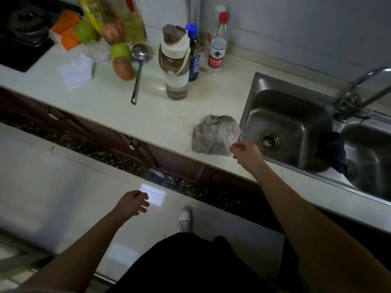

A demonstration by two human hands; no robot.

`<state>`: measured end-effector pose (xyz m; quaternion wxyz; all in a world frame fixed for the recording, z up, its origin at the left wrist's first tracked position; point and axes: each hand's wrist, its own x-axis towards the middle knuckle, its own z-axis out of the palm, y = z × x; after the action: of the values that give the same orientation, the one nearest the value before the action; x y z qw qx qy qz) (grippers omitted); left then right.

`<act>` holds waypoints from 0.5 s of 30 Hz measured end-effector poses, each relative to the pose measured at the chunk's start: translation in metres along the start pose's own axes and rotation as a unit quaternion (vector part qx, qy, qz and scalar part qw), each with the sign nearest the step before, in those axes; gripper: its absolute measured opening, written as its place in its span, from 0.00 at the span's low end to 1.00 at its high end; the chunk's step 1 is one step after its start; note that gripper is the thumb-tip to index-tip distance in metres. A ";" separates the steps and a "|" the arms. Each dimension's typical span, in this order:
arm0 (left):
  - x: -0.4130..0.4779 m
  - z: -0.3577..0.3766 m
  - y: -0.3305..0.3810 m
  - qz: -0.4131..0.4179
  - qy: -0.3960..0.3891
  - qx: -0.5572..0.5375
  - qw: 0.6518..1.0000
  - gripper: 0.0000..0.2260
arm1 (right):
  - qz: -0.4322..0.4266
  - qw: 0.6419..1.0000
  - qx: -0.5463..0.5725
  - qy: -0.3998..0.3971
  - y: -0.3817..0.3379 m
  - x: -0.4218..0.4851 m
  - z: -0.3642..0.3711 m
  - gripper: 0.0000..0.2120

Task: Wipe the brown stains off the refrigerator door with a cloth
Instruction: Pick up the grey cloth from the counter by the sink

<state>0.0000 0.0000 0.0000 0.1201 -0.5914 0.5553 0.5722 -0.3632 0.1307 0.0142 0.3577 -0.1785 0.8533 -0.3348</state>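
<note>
Refrigerator door and its stains nowhere in view; faucet cut off at the frame edge beyond the right hand. Fingers of that hand curled downward, so whether pinching the cloth's corner cannot be told. Grey cloth lying crumpled on the pale worktop, directly ahead of the right hand and touching its fingertips. Steel sink just right of the hand, a dark rag draped over its divider. Farther ahead, a tinted water bottle, a clear bottle, a slotted ladle and fruit. Left hand loosely apart, empty, hanging over glossy floor tiles.
</note>
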 end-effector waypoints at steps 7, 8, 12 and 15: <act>0.042 -0.024 0.020 -0.037 0.003 0.002 0.999 0.11 | 0.073 0.994 -0.060 0.058 -0.044 0.049 -0.003 0.21; 0.046 -0.024 0.021 -0.042 0.000 0.002 0.999 0.11 | 0.088 0.993 -0.055 0.055 -0.043 0.053 -0.001 0.25; 0.057 -0.024 0.021 -0.055 -0.016 0.012 0.998 0.11 | 0.085 0.996 -0.017 0.037 -0.042 0.062 0.004 0.37; 0.062 -0.022 0.022 -0.061 -0.023 0.017 0.998 0.12 | 0.078 0.997 -0.008 0.012 -0.041 0.063 0.007 0.42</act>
<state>-0.0223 -0.0572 -0.0325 0.1774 -0.6091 0.5250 0.5674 -0.3979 0.0641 0.0082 0.3711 -0.1107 0.8713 -0.3014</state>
